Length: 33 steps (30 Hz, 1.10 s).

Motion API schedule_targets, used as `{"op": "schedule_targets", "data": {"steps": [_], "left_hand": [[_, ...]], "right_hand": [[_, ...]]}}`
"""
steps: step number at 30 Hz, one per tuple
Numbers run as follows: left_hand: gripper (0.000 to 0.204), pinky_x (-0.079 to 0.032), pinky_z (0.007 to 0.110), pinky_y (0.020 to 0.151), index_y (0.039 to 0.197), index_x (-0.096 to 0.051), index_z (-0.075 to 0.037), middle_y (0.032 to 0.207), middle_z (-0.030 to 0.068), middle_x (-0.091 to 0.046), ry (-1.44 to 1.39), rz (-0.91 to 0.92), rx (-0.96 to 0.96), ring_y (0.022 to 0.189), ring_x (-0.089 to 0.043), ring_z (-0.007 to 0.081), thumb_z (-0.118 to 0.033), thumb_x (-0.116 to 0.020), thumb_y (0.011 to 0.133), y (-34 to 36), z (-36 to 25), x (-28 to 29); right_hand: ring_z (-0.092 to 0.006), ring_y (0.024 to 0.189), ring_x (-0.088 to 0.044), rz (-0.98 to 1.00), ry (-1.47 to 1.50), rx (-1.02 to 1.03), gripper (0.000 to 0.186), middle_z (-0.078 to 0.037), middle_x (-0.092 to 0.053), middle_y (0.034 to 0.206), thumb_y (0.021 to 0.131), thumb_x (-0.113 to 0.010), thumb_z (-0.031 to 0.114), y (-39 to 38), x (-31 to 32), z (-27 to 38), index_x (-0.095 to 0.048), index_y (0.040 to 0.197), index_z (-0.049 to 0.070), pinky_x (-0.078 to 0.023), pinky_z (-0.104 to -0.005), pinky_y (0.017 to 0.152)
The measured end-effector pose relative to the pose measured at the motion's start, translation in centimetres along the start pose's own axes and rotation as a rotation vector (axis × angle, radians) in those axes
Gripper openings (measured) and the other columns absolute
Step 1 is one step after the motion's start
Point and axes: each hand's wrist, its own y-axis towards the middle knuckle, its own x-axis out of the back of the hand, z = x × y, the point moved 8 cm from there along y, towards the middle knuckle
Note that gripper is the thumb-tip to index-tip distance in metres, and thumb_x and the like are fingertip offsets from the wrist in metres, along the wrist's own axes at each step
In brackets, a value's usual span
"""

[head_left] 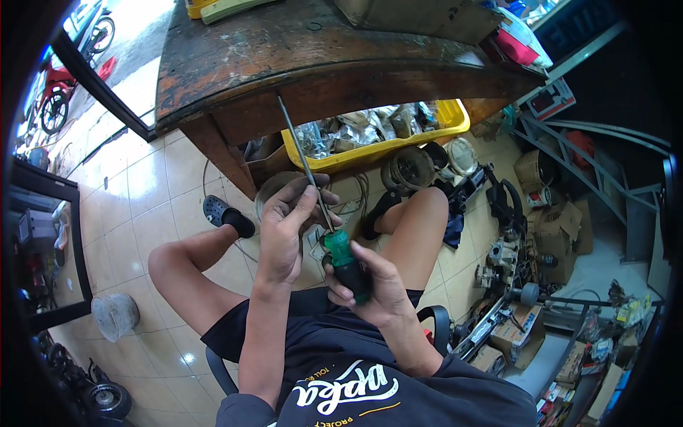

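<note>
A long screwdriver (341, 247) with a green and black handle is held between my two hands, in front of my lap. My right hand (379, 286) wraps round the handle, thumb along its side. Higher up, my left hand (290, 215) pinches the thin metal shaft with smudged fingers, some of them curled behind it. From there the shaft points up and to the left, its tip in front of the wooden workbench's (245, 107) front edge. Whether the tip touches the wood I cannot tell.
Under the bench a yellow crate (377, 154) holds several plastic-wrapped parts. Round tins (408, 169) stand beside my foot. Machine parts (504, 249) and cardboard boxes (555, 238) crowd the right side. A whitish bucket (115, 317) sits on the tiles at left.
</note>
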Motion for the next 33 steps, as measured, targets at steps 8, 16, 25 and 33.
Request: {"op": "schedule_targets", "data": {"steps": [8,16,25,33], "left_hand": [[0.027,-0.051,0.026,0.068,0.113,-0.061,0.002,0.09,0.01,-0.066,0.042,0.018,-0.033,0.071,-0.064,0.0149,-0.017,-0.055,0.095,0.0,-0.9,-0.7],[0.021,-0.047,0.022,0.059,0.106,-0.065,-0.002,0.079,0.001,-0.065,0.094,-0.128,-0.073,0.065,-0.057,0.0053,-0.018,-0.057,0.094,-2.2,-0.8,2.4],[0.018,-0.044,0.02,0.06,0.102,-0.061,0.0,0.078,-0.0001,-0.061,0.202,-0.481,-0.372,0.066,-0.053,0.0048,-0.014,-0.053,0.096,-6.7,-3.9,9.9],[0.032,-0.05,0.026,0.068,0.112,-0.059,0.001,0.088,0.0094,-0.066,0.577,-0.693,-0.353,0.078,-0.063,0.0134,-0.024,-0.056,0.094,-12.9,-6.4,15.7]], "right_hand": [[-0.014,0.051,-0.045,0.393,0.29,-0.149,0.041,-0.01,-0.05,0.092,0.102,-0.032,0.034,-0.8,-2.7,0.3,-0.04,0.13,0.005,-0.038,-0.0238,0.041],[-0.0194,0.076,-0.046,0.381,0.193,-0.13,0.04,-0.01,-0.05,0.102,0.093,-0.05,0.03,-0.2,-2.5,-3.2,-0.043,0.126,0.009,-0.041,-0.0308,0.058],[-0.0166,0.068,-0.044,0.384,-0.033,-0.327,0.043,-0.01,-0.053,0.101,0.097,-0.042,0.035,3.1,-3.3,-7.5,-0.046,0.125,0.002,-0.039,-0.0247,0.048],[-0.0121,0.066,-0.046,0.461,-0.179,-0.334,0.035,-0.011,-0.057,0.101,0.1,-0.041,0.028,5.9,-8.0,-12.6,-0.048,0.122,0.001,-0.041,-0.0255,0.046]]}}
